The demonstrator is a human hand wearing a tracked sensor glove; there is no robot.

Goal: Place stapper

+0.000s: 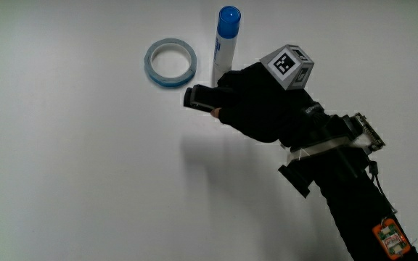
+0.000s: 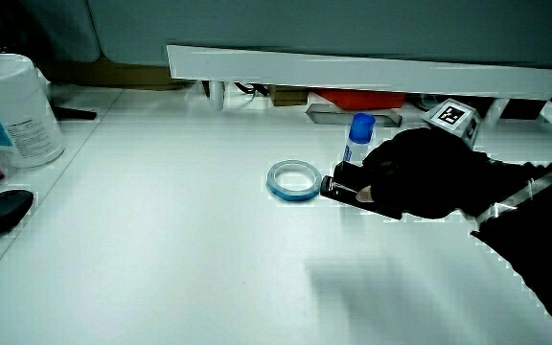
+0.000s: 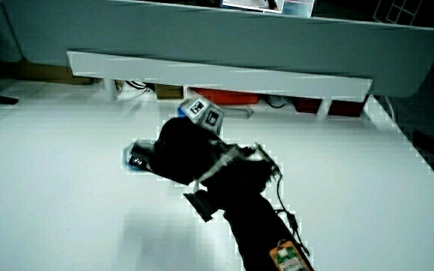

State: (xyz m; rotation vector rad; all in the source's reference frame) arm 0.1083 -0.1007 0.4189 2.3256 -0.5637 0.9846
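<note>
The black-gloved hand (image 1: 249, 101) is curled around a small black stapler (image 1: 198, 96), whose end sticks out past the fingers. The hand hovers beside a blue tape ring (image 1: 170, 63) and a white glue stick with a blue cap (image 1: 225, 42); the stapler's end points toward the ring. A soft shadow on the table nearer to the person suggests the hand is held above the surface. In both side views the hand (image 2: 420, 174) (image 3: 183, 150) grips the stapler (image 2: 338, 188) (image 3: 137, 159), close to the tape ring (image 2: 293, 179) and glue stick (image 2: 357, 139).
A white canister (image 2: 12, 110) and a black oval object (image 2: 3, 210) sit at the table's edge in a side view. A low white partition (image 2: 353, 72) with red and grey items under it runs along the table.
</note>
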